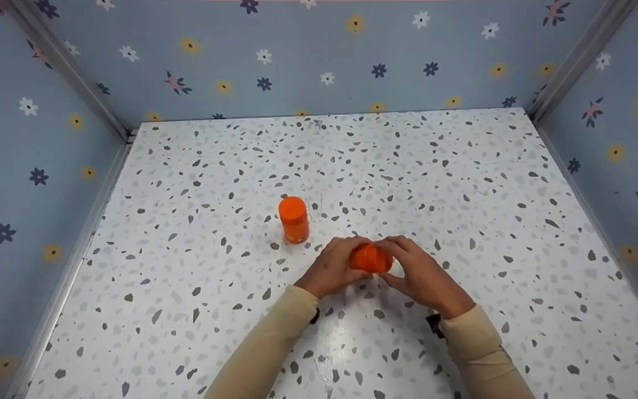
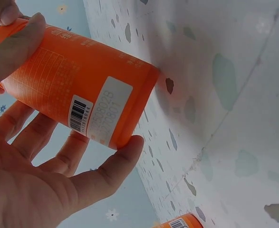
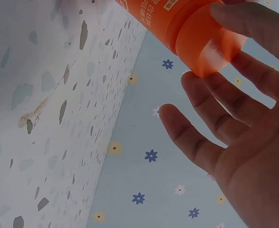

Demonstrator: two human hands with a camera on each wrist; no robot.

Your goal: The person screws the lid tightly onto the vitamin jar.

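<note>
Both hands hold one orange bottle [image 1: 371,259] with its long side tipped toward horizontal, close over the speckled table. My left hand [image 1: 334,267] grips the body, thumb on one side and fingers on the other; the little finger touches the bottom edge in the left wrist view. Pale print, a barcode and a white date label [image 2: 110,110] show on that body. Around the smooth orange cap [image 3: 206,42], my right hand [image 1: 420,272] has its thumb and some fingertips curled. A second orange bottle [image 1: 294,221] stands upright left of the hands, capped.
The white table [image 1: 214,166] has grey speckles. Blue flowered panels [image 1: 308,55] rise at its back and both sides, with metal frame strips [image 1: 70,61] at the corners. Beige sleeves [image 1: 269,338] cover both forearms.
</note>
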